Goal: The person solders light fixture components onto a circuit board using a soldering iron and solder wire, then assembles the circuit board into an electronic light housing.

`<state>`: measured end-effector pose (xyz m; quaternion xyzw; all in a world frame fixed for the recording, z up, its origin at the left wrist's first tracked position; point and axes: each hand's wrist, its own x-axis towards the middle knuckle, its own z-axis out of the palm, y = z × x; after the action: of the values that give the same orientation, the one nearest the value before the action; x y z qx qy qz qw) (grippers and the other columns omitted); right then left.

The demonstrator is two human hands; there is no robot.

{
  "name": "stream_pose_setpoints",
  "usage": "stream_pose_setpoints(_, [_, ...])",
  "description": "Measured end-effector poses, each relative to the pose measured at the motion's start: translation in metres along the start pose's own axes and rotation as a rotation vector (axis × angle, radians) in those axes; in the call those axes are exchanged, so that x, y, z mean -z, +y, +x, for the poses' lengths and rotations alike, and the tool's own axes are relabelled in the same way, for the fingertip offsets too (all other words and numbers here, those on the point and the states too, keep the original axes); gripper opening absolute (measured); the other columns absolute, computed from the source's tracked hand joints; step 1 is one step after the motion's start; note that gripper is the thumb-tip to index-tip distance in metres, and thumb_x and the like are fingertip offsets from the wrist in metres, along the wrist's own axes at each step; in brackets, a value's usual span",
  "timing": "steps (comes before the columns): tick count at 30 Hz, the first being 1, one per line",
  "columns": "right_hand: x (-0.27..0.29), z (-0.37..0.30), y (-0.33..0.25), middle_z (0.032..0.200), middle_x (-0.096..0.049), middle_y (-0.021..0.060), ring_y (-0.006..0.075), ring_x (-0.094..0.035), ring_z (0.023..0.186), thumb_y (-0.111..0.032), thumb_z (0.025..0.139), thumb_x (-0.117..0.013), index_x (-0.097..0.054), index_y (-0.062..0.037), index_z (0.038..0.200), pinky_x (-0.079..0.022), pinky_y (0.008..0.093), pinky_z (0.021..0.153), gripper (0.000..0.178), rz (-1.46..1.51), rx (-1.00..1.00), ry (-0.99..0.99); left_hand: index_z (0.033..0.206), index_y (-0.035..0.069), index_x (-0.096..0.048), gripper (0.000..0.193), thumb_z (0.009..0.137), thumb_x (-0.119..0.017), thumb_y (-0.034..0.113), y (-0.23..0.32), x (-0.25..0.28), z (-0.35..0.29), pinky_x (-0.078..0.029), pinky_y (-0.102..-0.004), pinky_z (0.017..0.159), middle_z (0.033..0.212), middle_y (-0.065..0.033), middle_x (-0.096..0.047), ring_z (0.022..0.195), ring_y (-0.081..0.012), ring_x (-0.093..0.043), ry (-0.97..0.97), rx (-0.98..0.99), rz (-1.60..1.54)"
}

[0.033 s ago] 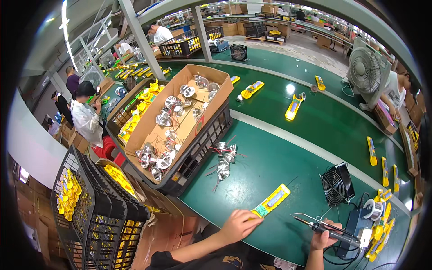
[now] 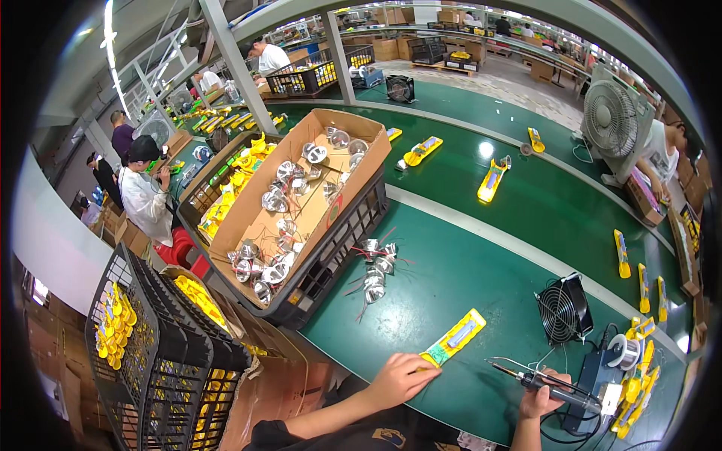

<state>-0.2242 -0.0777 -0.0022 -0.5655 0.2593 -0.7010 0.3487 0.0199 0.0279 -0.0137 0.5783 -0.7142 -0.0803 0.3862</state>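
My left hand (image 2: 401,379) is closed on the near end of a yellow plastic housing (image 2: 460,336) that lies slanted on the green bench. A small green circuit board (image 2: 436,355) and a blue-grey cylindrical part show inside it. My right hand (image 2: 543,398) grips a black soldering iron (image 2: 565,394) fitted with a thin metal guide tube. The iron's tip points left, apart from the housing. Up and left of the housing, several silver reflector cups (image 2: 374,279) with red and dark wires lie in a cluster.
A cardboard box (image 2: 259,225) of reflector cups sits in a black crate at left. Black baskets (image 2: 180,376) hold yellow parts. On the right stand a small black fan (image 2: 564,308), a soldering station (image 2: 590,376), and a solder spool (image 2: 624,351). Housings lie on the belt (image 2: 451,169) beyond.
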Motion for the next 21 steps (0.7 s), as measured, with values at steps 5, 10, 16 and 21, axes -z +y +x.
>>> stream_pose_setpoints(5, [-0.008, 0.0, -0.004, 0.063, -0.042, 0.0043, 0.0082, -0.039, 0.047, -0.029, 0.071, -0.062, -0.04, -0.0036, 0.08, -0.032, 0.019, 0.037, 0.035, 0.009, -0.093, 0.003, 0.096, 0.012, -0.062, 0.024, 0.073, -0.062, 0.019, 0.0, 0.008, 0.001, -0.036, -0.0334, 0.076, 0.092, 0.0006, -0.055, 0.086, -0.018, -0.051, -0.086, -0.014, -0.078])
stream_pose_setpoints(10, [-0.007, 0.001, 0.0, 0.06, -0.045, 0.006, 0.0132, -0.045, 0.046, -0.038, 0.071, -0.064, -0.042, -0.0024, 0.075, -0.039, 0.0238, 0.044, 0.042, -0.068, -0.111, 0.009, 0.094, 0.011, -0.063, 0.024, 0.071, -0.063, 0.019, -0.006, 0.038, 0.024, -0.036, -0.0361, 0.077, 0.088, -0.0013, -0.053, 0.084, -0.0192, -0.05, -0.024, -0.095, -0.073])
stream_pose_setpoints(16, [-0.004, -0.002, 0.005, 0.061, -0.042, 0.0047, 0.0089, -0.039, 0.042, -0.031, 0.071, -0.062, -0.04, -0.0026, 0.077, -0.032, 0.0197, 0.035, 0.036, -0.034, -0.03, 0.022, 0.092, 0.007, -0.06, 0.019, 0.074, -0.061, 0.012, -0.099, 0.084, 0.109, -0.041, -0.0327, 0.077, 0.093, -0.0074, -0.055, 0.088, -0.0254, -0.05, 0.137, 0.066, 0.183])
stream_pose_setpoints(21, [0.009, -0.016, 0.025, 0.069, -0.047, 0.0058, 0.0127, -0.044, 0.054, -0.04, 0.067, -0.064, -0.044, -0.0013, 0.076, -0.038, 0.0255, 0.049, 0.044, -0.106, -0.126, -0.021, 0.083, 0.007, -0.061, 0.012, 0.074, -0.062, 0.014, -0.146, 0.084, 0.125, -0.042, -0.0321, 0.076, 0.08, -0.0039, -0.059, 0.085, -0.0232, -0.052, -0.059, -0.036, 0.134])
